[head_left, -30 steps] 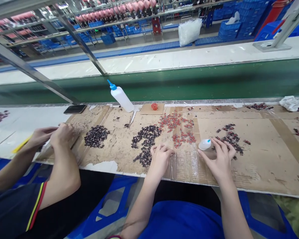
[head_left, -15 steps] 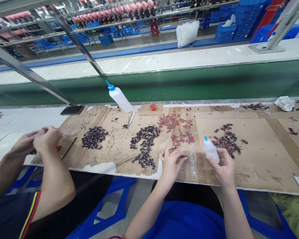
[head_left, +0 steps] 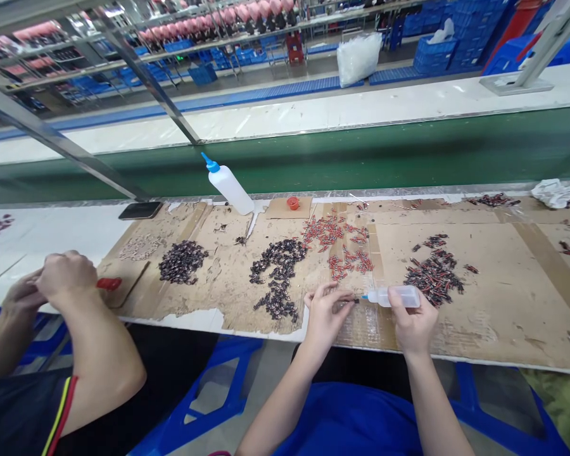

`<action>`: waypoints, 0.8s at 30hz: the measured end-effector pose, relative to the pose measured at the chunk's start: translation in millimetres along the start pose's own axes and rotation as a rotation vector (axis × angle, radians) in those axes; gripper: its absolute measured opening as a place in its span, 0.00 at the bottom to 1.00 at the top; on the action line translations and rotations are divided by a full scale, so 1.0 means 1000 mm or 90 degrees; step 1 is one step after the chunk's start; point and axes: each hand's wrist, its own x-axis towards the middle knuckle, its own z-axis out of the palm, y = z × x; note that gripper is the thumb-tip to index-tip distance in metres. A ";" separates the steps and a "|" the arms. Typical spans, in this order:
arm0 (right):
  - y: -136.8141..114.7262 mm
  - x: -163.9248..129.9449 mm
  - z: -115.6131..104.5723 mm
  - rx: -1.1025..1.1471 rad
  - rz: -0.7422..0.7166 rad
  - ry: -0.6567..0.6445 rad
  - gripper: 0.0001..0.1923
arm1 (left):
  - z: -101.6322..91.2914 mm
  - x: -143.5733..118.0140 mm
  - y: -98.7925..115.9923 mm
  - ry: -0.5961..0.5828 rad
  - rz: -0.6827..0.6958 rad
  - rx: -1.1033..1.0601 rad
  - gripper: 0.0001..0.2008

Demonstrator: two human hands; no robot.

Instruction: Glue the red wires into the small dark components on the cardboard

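My right hand [head_left: 415, 320] grips a small clear squeeze bottle [head_left: 401, 296] tipped on its side, its blue tip pointing left. My left hand [head_left: 327, 310] pinches a small dark piece [head_left: 351, 301] between thumb and fingers; its exact kind is too small to make out. The bottle's tip is at or very near this piece. Just beyond my left hand lie scattered red-and-black pieces [head_left: 349, 263]. Behind my right hand is a heap of dark red-and-black pieces [head_left: 434, 278]. Left of my left hand is a pile of small black parts [head_left: 278, 301].
A large white bottle with a blue nozzle [head_left: 232, 190] stands tilted at the back, near a red cap [head_left: 292, 203]. A phone [head_left: 140, 210] lies further left. A co-worker's hands [head_left: 69, 278] work at the left, by another black pile [head_left: 182, 261]. Cardboard [head_left: 498, 285] covers the table.
My right hand has tipped the small bottle from upright to sideways and brought its tip left to my left hand. The co-worker's hands have shifted left.
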 end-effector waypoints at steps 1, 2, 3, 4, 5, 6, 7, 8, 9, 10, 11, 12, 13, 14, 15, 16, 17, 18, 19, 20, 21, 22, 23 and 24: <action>0.000 -0.001 0.000 -0.022 -0.014 -0.002 0.17 | 0.000 0.000 0.000 -0.001 -0.007 -0.004 0.08; -0.001 -0.002 0.000 -0.042 -0.027 -0.004 0.17 | 0.001 0.000 0.001 -0.003 -0.012 -0.007 0.07; -0.001 -0.002 0.000 -0.058 -0.037 -0.007 0.17 | 0.001 0.000 0.001 -0.003 -0.015 -0.009 0.07; -0.001 -0.002 0.000 -0.071 -0.045 -0.011 0.16 | 0.001 0.001 0.000 -0.003 -0.015 -0.012 0.06; -0.002 -0.002 0.000 -0.080 -0.052 -0.013 0.16 | 0.001 0.001 0.000 -0.003 -0.014 -0.014 0.06; -0.002 -0.002 -0.001 -0.086 -0.057 -0.017 0.16 | 0.001 0.001 0.000 -0.002 -0.011 -0.016 0.06; -0.002 -0.002 -0.001 -0.091 -0.060 -0.020 0.16 | 0.000 0.002 0.000 -0.002 -0.008 -0.016 0.06; -0.002 -0.002 -0.001 -0.094 -0.062 -0.023 0.16 | 0.000 0.002 0.000 -0.002 -0.007 -0.015 0.06; -0.002 -0.002 -0.001 -0.096 -0.064 -0.028 0.16 | -0.001 0.002 0.001 -0.004 -0.010 -0.010 0.06; -0.002 -0.001 0.000 -0.097 -0.065 -0.031 0.17 | -0.001 0.002 0.002 -0.007 -0.015 -0.002 0.06; -0.001 -0.001 0.000 -0.099 -0.066 -0.035 0.17 | -0.002 0.002 0.003 -0.009 -0.022 0.007 0.05; -0.001 -0.001 0.000 -0.100 -0.067 -0.037 0.17 | -0.003 0.002 0.004 -0.011 -0.029 0.016 0.05; -0.001 -0.001 0.001 -0.102 -0.070 -0.038 0.17 | -0.003 0.002 0.005 -0.013 -0.035 0.024 0.05; -0.001 0.000 0.001 -0.102 -0.073 -0.039 0.17 | -0.003 0.002 0.006 -0.015 -0.039 0.030 0.05; -0.001 0.000 0.001 -0.102 -0.075 -0.040 0.17 | -0.004 0.002 0.007 -0.017 -0.040 0.035 0.04; 0.000 0.000 0.001 -0.101 -0.075 -0.040 0.17 | -0.004 0.002 0.008 -0.019 -0.040 0.036 0.04; 0.000 0.000 0.001 -0.098 -0.074 -0.041 0.17 | -0.004 0.002 0.008 -0.020 -0.039 0.037 0.04; 0.000 0.000 0.001 -0.093 -0.071 -0.039 0.17 | -0.004 0.002 0.007 -0.020 -0.039 0.036 0.04; 0.001 0.000 0.001 -0.089 -0.066 -0.036 0.17 | -0.004 0.002 0.007 -0.020 -0.040 0.034 0.05; 0.002 0.000 0.000 -0.084 -0.060 -0.030 0.17 | -0.004 0.002 0.007 -0.020 -0.041 0.033 0.05; 0.003 0.000 0.000 -0.080 -0.053 -0.022 0.17 | -0.003 0.002 0.006 -0.020 -0.042 0.031 0.05; 0.004 0.001 0.000 -0.076 -0.047 -0.013 0.17 | -0.003 0.002 0.005 -0.021 -0.043 0.029 0.05; 0.004 0.001 -0.001 -0.073 -0.041 -0.005 0.17 | -0.003 0.002 0.005 -0.021 -0.045 0.027 0.05; 0.005 0.001 -0.001 -0.069 -0.036 0.001 0.17 | -0.003 0.002 0.005 -0.021 -0.047 0.024 0.05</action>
